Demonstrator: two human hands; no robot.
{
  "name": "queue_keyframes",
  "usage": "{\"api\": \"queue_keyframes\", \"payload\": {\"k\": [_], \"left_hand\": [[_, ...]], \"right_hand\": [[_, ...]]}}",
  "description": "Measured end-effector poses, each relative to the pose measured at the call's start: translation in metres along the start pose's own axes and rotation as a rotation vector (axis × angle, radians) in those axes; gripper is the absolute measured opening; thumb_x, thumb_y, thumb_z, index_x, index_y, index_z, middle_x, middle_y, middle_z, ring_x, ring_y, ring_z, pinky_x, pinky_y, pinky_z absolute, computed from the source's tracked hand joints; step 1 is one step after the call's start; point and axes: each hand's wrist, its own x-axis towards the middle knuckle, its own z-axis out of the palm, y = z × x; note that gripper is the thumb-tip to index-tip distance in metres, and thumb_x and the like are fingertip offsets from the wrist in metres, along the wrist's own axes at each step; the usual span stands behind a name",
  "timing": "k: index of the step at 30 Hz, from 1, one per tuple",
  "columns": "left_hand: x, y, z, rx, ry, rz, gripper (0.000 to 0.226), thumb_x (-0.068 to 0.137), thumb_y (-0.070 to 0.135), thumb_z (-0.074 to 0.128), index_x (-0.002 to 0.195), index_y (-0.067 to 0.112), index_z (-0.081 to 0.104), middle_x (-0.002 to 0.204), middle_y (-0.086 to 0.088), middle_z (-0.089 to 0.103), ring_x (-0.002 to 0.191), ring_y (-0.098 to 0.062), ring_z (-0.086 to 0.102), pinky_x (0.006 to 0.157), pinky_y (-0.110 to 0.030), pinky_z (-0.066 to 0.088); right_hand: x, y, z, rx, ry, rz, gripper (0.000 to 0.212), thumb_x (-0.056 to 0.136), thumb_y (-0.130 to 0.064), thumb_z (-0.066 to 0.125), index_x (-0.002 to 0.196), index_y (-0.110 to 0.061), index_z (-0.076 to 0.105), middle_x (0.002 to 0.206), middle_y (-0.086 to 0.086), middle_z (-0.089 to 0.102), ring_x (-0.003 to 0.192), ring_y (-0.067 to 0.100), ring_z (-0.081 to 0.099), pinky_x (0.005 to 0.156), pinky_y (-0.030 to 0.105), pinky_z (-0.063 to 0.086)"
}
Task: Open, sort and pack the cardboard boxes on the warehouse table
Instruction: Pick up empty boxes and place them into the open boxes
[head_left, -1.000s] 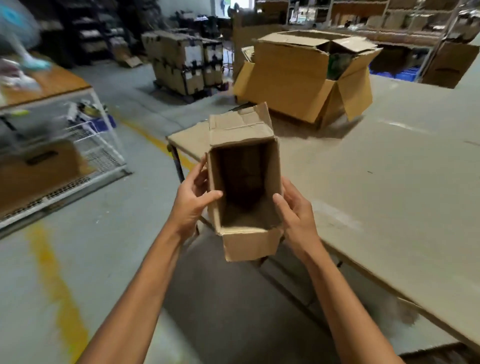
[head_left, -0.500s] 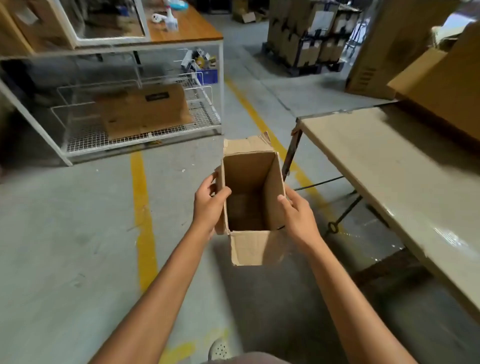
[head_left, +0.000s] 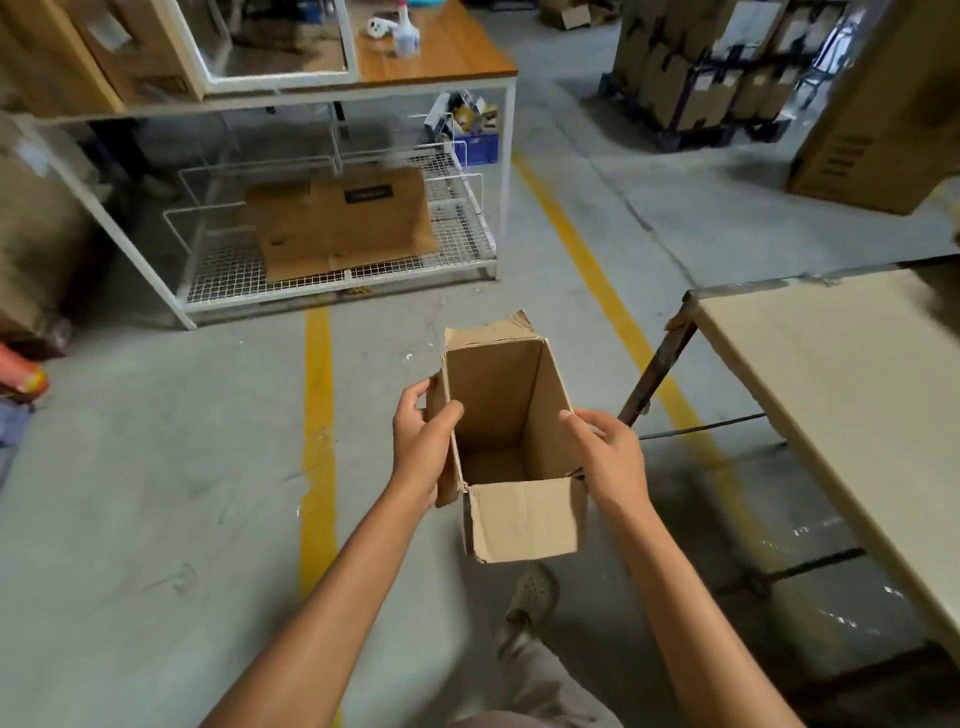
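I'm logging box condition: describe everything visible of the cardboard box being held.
The small cardboard box is plain brown card, tall and narrow, upright, top open, nothing visible inside. Its near flap hangs outward, creased; the far flap bends back with a ragged edge. The left hand grips its left wall, the right hand its right wall, holding it above the floor, left of the table.

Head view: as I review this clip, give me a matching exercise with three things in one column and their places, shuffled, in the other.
Things:
1. small open box
2. flattened cardboard
3. spray bottle

Places:
A. standing on the wooden benchtop
B. gripped by the left hand and the right hand
C. lying on the wire shelf under the bench

Pairs: 1-B, 2-C, 3-A
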Motion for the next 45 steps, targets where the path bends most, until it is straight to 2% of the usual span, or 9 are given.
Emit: {"api": "queue_keyframes", "payload": {"k": [6, 12, 18, 22, 28, 31, 37, 41, 45], "left_hand": [[0.091, 0.053, 0.070, 0.039, -0.071, -0.050, 0.062, 0.065, 0.039, 0.070, 0.123, 0.036, 0.049, 0.112, -0.015, 0.067, 0.102, -0.033, 0.067, 0.088, -0.053, 0.057], [0.163, 0.104, 0.130, 0.097, -0.211, 0.046, 0.066, 0.074, 0.026, 0.068, 0.134, 0.027, 0.041, 0.110, -0.011, 0.069, 0.094, -0.018, 0.067, 0.069, -0.023, 0.049], [0.243, 0.122, 0.184, 0.109, -0.270, 0.031, 0.069, 0.068, 0.030, 0.072, 0.132, 0.033, 0.044, 0.110, -0.013, 0.069, 0.097, -0.024, 0.066, 0.078, -0.037, 0.054], [0.306, 0.128, 0.223, 0.089, -0.334, 0.009, 0.065, 0.071, 0.027, 0.072, 0.129, 0.035, 0.044, 0.111, -0.014, 0.070, 0.100, -0.029, 0.068, 0.085, -0.044, 0.056], [0.424, 0.140, 0.291, 0.014, -0.415, -0.018, 0.055, 0.088, 0.004, 0.067, 0.132, 0.026, 0.044, 0.106, -0.014, 0.071, 0.084, -0.017, 0.071, 0.066, -0.031, 0.057], [0.481, 0.159, 0.329, -0.003, -0.429, -0.042, 0.054, 0.089, -0.003, 0.063, 0.134, 0.021, 0.044, 0.100, -0.013, 0.072, 0.084, -0.023, 0.071, 0.075, -0.044, 0.060], [0.574, 0.193, 0.405, 0.066, -0.592, -0.100, 0.066, 0.069, 0.018, 0.071, 0.128, 0.032, 0.044, 0.110, -0.019, 0.069, 0.098, -0.035, 0.070, 0.088, -0.056, 0.056], [0.606, 0.208, 0.468, 0.111, -0.703, -0.118, 0.064, 0.068, 0.018, 0.070, 0.125, 0.031, 0.045, 0.109, -0.021, 0.068, 0.083, -0.028, 0.068, 0.078, -0.051, 0.058], [0.631, 0.213, 0.545, 0.170, -0.787, -0.093, 0.062, 0.067, 0.022, 0.071, 0.122, 0.036, 0.046, 0.109, -0.021, 0.068, 0.086, -0.029, 0.065, 0.082, -0.057, 0.056]], "right_hand": [[0.123, -0.031, -0.012, 0.082, -0.035, 0.040, 0.029, 0.098, -0.035, 0.061, 0.114, -0.012, 0.068, 0.107, -0.001, 0.066, 0.089, -0.002, 0.055, 0.059, 0.008, 0.037], [0.223, -0.061, -0.027, 0.111, -0.083, 0.093, 0.024, 0.097, -0.034, 0.062, 0.090, -0.012, 0.058, 0.080, 0.000, 0.054, 0.069, 0.011, 0.049, 0.040, 0.009, 0.034], [0.304, -0.073, -0.032, 0.178, 0.021, 0.124, 0.019, 0.096, -0.034, 0.063, 0.097, -0.015, 0.063, 0.091, -0.004, 0.062, 0.083, 0.004, 0.055, 0.061, 0.024, 0.041], [0.367, -0.078, -0.031, 0.181, 0.083, 0.148, 0.022, 0.093, -0.035, 0.065, 0.099, -0.015, 0.065, 0.090, 0.000, 0.065, 0.080, 0.013, 0.059, 0.060, 0.029, 0.042], [0.482, -0.096, -0.025, 0.206, 0.197, 0.205, 0.017, 0.092, -0.034, 0.066, 0.100, -0.019, 0.066, 0.087, -0.002, 0.067, 0.074, 0.011, 0.062, 0.056, 0.028, 0.042], [0.542, -0.111, -0.022, 0.205, 0.243, 0.221, 0.019, 0.091, -0.033, 0.067, 0.101, -0.017, 0.068, 0.085, 0.001, 0.069, 0.072, 0.015, 0.063, 0.057, 0.028, 0.044], [0.641, -0.134, -0.036, 0.237, 0.360, 0.289, 0.029, 0.082, -0.042, 0.069, 0.102, -0.021, 0.069, 0.095, 0.004, 0.072, 0.087, 0.021, 0.068, 0.070, 0.035, 0.051], [0.688, -0.131, -0.062, 0.279, 0.494, 0.321, 0.040, 0.073, -0.048, 0.067, 0.100, -0.018, 0.069, 0.099, 0.005, 0.071, 0.091, 0.022, 0.067, 0.077, 0.040, 0.052], [0.737, -0.119, -0.104, 0.295, 0.588, 0.357, 0.034, 0.080, -0.042, 0.070, 0.102, -0.016, 0.069, 0.097, 0.004, 0.071, 0.091, 0.022, 0.067, 0.074, 0.037, 0.051]]}}
